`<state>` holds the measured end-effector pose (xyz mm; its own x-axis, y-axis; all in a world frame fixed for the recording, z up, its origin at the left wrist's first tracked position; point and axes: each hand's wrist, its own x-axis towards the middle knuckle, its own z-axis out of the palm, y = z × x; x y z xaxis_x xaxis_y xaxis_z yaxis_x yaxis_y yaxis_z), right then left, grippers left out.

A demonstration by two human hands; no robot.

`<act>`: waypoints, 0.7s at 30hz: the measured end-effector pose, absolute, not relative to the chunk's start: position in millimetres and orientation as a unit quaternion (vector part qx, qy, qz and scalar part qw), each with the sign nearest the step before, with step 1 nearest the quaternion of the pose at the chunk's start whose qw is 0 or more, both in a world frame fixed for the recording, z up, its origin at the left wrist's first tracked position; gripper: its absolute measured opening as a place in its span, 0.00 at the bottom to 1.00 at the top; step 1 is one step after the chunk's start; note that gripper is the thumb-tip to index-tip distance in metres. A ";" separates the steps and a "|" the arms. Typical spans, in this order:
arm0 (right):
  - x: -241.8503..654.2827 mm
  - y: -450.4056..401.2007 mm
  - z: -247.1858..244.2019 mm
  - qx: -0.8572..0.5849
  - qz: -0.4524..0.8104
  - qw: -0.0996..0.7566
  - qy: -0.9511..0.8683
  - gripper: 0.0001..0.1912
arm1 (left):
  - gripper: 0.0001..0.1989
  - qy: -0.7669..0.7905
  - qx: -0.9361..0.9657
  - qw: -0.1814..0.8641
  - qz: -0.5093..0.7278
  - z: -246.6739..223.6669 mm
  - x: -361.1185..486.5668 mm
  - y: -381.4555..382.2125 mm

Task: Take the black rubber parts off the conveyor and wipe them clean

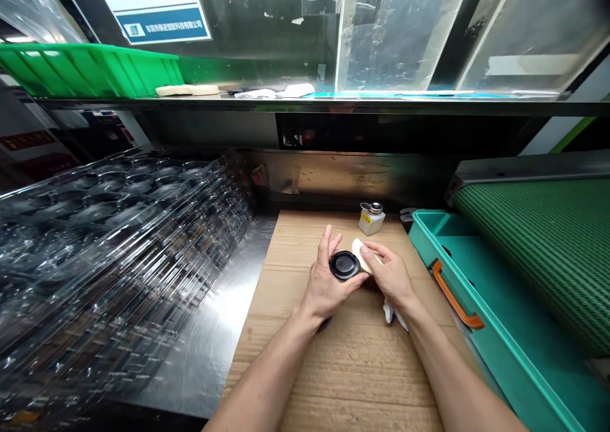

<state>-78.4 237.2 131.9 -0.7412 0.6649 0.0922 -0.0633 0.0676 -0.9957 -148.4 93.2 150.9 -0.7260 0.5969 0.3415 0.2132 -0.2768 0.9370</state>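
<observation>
Gripping black disc (344,265) in left hand (328,287), between thumb and fingers, right hand (391,278) pinching white pad (357,248) alongside

a stainless-steel bench (233,298) carries a tall stack of clear plastic trays (119,229) on its left side. to the right of the stack, a creased sheet of brown corrugated cardboard (271,356) lies flat on the metal. a white dispenser bottle (370,221) with a yellow label and metal top stands near the sheet's far edge; a crumpled white cloth (389,312) lies nearer, partly hidden. above, a metal shelf (381,107) bears a bright green plastic crate (95,70) at left, then pale pads (188,90) and white pieces (298,90).
</observation>
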 end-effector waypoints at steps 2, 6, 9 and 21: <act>-78.2 243.2 129.3 -0.256 0.611 0.306 -0.684 0.30 | 0.42 0.581 0.320 0.135 0.736 147.6 -156.9 95.5; -70.0 270.0 128.5 -0.324 0.531 0.368 -0.691 0.31 | 0.19 0.594 0.203 0.166 0.761 137.1 -190.4 97.1; -62.1 294.4 121.0 -0.388 0.429 0.404 -0.709 0.27 | 0.17 0.595 0.131 0.181 0.772 129.8 -212.3 96.2; -60.8 309.5 97.7 -0.421 0.341 0.374 -0.752 0.22 | 0.18 0.408 0.051 0.461 0.786 138.6 -211.6 87.4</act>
